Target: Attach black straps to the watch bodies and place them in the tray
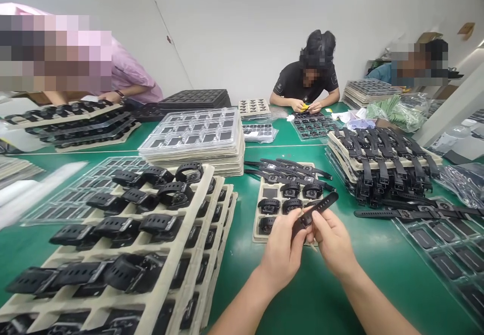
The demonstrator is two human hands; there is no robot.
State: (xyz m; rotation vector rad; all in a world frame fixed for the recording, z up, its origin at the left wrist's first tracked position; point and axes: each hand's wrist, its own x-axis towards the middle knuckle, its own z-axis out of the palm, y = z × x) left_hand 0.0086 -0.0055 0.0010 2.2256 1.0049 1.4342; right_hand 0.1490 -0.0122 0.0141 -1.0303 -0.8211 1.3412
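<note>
Smartwatch strap we're pinching in left hand and right hand could be slipping toward the eleven-o'clock tray if grip loosens.

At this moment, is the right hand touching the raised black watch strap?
Touching. The head view shows the right hand with its thumb against the lower edge of the black watch strap, no gap visible.
</note>
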